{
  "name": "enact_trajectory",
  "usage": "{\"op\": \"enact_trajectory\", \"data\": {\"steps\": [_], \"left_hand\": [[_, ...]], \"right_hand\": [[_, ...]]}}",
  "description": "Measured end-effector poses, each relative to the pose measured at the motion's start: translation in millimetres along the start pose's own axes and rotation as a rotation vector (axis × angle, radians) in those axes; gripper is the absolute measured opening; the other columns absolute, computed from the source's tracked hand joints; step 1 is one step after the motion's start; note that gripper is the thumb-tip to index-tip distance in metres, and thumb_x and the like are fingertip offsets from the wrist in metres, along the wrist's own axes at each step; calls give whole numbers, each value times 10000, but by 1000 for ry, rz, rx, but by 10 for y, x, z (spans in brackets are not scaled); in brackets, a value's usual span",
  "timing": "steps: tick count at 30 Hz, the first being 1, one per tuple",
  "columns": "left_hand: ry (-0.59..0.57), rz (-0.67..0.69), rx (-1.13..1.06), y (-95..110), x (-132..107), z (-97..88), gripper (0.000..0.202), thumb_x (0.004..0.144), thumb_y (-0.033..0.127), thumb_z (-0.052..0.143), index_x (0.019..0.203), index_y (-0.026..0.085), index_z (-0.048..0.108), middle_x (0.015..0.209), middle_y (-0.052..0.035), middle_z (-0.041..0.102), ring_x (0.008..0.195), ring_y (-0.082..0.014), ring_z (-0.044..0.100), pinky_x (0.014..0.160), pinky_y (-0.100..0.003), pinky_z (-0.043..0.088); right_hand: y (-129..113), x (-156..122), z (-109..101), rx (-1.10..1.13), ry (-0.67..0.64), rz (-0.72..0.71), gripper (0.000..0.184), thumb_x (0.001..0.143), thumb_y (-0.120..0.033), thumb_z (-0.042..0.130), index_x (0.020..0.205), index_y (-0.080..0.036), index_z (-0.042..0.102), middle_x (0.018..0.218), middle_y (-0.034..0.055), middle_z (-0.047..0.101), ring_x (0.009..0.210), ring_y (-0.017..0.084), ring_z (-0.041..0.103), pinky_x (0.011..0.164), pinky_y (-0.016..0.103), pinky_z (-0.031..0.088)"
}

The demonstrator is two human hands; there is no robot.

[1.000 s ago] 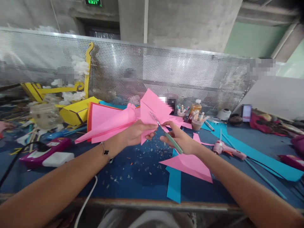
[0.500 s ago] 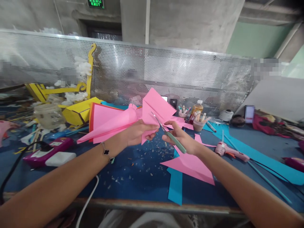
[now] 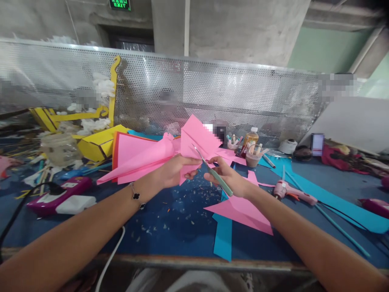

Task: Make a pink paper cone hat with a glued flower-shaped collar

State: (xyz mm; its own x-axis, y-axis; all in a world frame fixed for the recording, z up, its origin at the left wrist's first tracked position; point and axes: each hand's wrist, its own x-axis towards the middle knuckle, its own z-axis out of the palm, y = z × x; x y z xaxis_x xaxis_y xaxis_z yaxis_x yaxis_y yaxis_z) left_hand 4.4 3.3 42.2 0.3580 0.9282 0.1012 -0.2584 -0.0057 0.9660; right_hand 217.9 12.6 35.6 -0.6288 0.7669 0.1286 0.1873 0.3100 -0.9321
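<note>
From the head camera, the person's two forearms reach in from the bottom corners and meet above a blue work mat (image 3: pixel 170 233). The left hand (image 3: pixel 178 170) is curled and pinches a folded pink paper sheet (image 3: pixel 197 138) near its lower edge, and a black clover bracelet (image 3: pixel 136 195) sits on that wrist. The sheet is held up off the mat, tilted, and joins a wider fan of pink paper (image 3: pixel 136 158) that reaches left, with a red edge showing behind it.

The right hand (image 3: pixel 227 178) pinches a green-handled cutter (image 3: pixel 217 182) between thumb and fingers. Its thin metal tip points up and left, at or just against the folded sheet. Whether it is a knife or narrow scissors cannot be told from this view. The work in hand appears to be cutting the pink paper, with the tip placed at its edge.

Below the hands lie a pink paper offcut (image 3: pixel 240 213) and a teal paper strip (image 3: pixel 223 239), with paper scraps (image 3: pixel 182 207) strewn across the mat. To the right rests a pink glue gun (image 3: pixel 294 194). Beyond the paper stand a yellow card form (image 3: pixel 99 144) and a cup of sticks (image 3: pixel 252 159), before a perforated metal screen (image 3: pixel 212 81).
</note>
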Motion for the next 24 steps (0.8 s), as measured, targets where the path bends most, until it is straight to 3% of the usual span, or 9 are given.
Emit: {"op": "enact_trajectory", "data": {"steps": [6,9,16,24], "left_hand": [[-82,-2,-24,28,19,-72,137,810,206,728,839,115,630,656,6,551,494,-73,467,466,-220,318],[-92,-21,-74,23,43,-91,168,866,285,644,891,120,624,689,-27,588,489,-91,482,450,-231,325],[14,-11,-76,6,60,-60,195,886,281,687,974,122,618,755,-48,635,541,-116,577,436,-218,349],[30,70,49,5,-9,-20,200,906,305,718,925,118,649,759,-43,662,527,-109,586,441,-226,359]], "right_hand": [[-64,-42,-8,-26,5,18,598,798,-575,804,1103,-276,385,612,-126,460,515,106,399,480,240,321],[-91,-51,-32,-59,2,25,587,797,-576,808,1089,-278,395,601,-127,463,490,100,393,450,230,309],[-130,-80,-103,-64,-10,22,568,805,-604,785,1052,-265,403,591,-115,492,492,105,433,468,243,343],[9,-14,-93,30,-32,-12,643,763,-634,815,1104,-265,415,643,-122,429,562,101,386,529,257,314]]}}
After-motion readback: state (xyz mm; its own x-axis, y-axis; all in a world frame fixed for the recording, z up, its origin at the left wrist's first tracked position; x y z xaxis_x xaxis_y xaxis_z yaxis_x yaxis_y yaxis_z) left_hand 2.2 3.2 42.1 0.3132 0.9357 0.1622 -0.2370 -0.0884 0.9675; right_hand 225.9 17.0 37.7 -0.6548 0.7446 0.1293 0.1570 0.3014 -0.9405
